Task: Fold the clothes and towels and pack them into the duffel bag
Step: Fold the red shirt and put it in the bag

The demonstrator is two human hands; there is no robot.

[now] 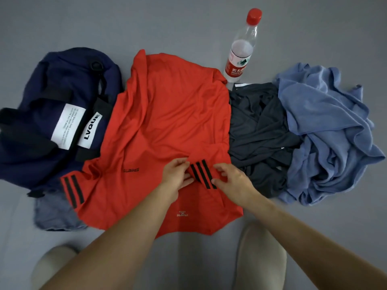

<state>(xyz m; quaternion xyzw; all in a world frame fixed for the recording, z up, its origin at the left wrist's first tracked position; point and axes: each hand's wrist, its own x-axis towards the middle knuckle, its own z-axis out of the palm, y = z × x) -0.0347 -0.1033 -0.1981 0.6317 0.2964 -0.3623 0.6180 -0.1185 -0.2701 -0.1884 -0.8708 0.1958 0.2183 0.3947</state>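
My left hand (178, 175) and right hand (233, 180) both pinch the striped sleeve (200, 172) of the red shirt (167, 114), fingers curled.

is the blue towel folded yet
No, the blue towel lies crumpled in a heap beside the dark grey garment, while the left hand and right hand pinch a sleeve of the red shirt.

The red jersey shirt (167, 122) covers the right side of the navy fabric duffel bag (41, 91), whose left end is cut off at the edge. Small print on its white label (68, 125) is unreadable.
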